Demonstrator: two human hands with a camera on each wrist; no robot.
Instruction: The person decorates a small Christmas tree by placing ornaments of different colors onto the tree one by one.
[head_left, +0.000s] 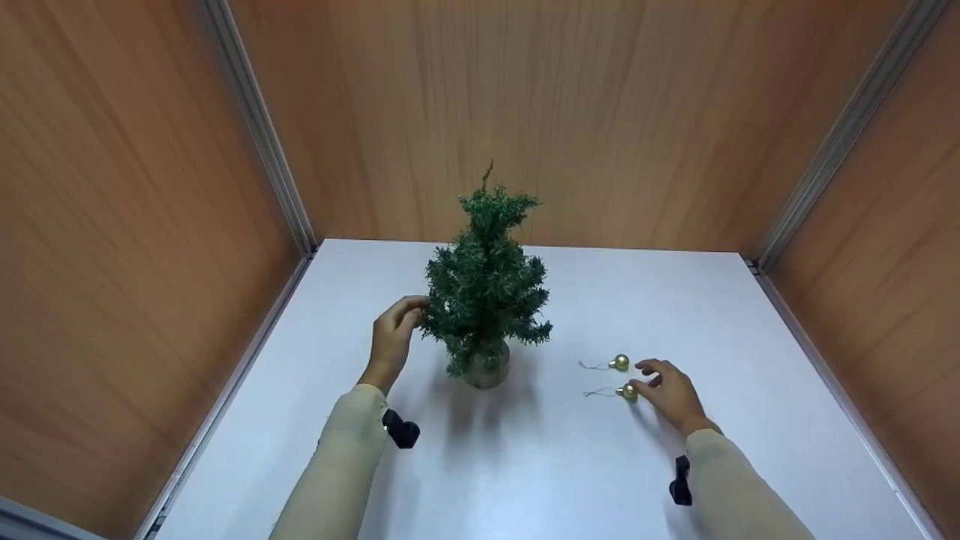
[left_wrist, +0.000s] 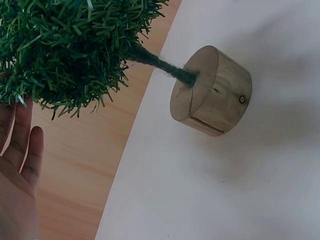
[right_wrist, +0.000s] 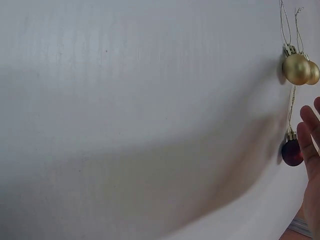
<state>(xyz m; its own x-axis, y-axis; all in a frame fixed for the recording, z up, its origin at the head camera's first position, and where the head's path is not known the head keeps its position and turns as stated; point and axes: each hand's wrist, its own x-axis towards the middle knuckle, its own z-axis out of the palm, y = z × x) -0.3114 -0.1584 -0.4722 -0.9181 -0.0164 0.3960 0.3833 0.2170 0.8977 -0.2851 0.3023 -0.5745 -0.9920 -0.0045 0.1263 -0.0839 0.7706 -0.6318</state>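
Observation:
A small green artificial Christmas tree (head_left: 487, 285) stands upright on a round wooden base (left_wrist: 220, 92). My left hand (head_left: 392, 334) is at its left side, the fingertips reaching into the lower foliage, which partly hides them. To the right of the tree lie two gold baubles, a farther one (head_left: 619, 362) and a nearer one (head_left: 628, 391), their string loops pointing left. Over them hovers my right hand (head_left: 670, 394), fingers loosely bent and thumb close to the nearer bauble; contact is unclear. A dark red bauble (right_wrist: 292, 152) appears beside the fingers in the right wrist view; the head view hides it.
The white table (head_left: 540, 480) is bounded by wood-grain panels at the back (head_left: 637, 127), left (head_left: 135, 262) and right (head_left: 877, 300). Grey metal posts (head_left: 262, 135) stand in the corners. A dark camera (head_left: 401, 430) hangs at the left wrist, another (head_left: 680, 481) at the right.

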